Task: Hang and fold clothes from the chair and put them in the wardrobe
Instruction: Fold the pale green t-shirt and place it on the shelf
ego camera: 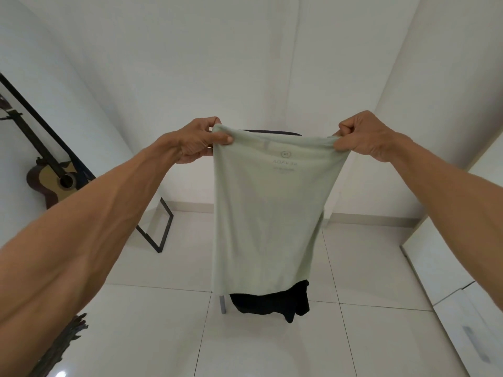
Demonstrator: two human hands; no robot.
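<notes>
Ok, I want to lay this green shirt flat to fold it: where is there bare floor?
Bare tiles lie between the black frame and the chair, and between the black clothes and the white wardrobe. Crowded: at the left by the guitar, and around the chair behind the green shirt.

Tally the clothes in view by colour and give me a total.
Pale green: 1, the green shirt held up by the left hand and the right hand.
Black: 1, the black garment hanging below its hem, beside the chair leg.
Total: 2.
</notes>
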